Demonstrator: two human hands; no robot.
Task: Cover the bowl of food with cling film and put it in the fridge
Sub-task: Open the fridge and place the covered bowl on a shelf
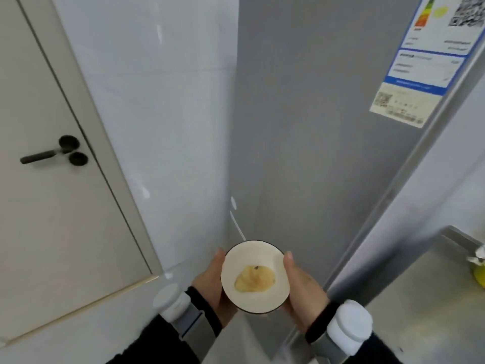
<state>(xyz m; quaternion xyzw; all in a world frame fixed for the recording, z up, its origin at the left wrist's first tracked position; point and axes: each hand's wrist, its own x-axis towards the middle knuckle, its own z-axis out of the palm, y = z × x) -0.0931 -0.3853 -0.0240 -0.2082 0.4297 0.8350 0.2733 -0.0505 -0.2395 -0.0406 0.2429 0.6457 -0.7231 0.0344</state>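
Observation:
A white bowl (256, 261) with a dark rim holds a yellowish piece of food (254, 281). Both hands carry it low in the middle of the view. My left hand (212, 282) cups its left side with the thumb on the rim. My right hand (301, 290) cups its right side, thumb likewise on the rim. Whether cling film covers the bowl cannot be told from the blurred picture. The tall grey fridge (315, 127) stands directly ahead, its doors closed, with energy labels (425, 59) at its upper right.
A white tiled wall (157, 114) lies left of the fridge. Further left is a closed pale door (39, 219) with a dark lever handle (52, 152). At the right, a steel counter (433, 285) carries a yellow-green object (479, 271) at the frame edge.

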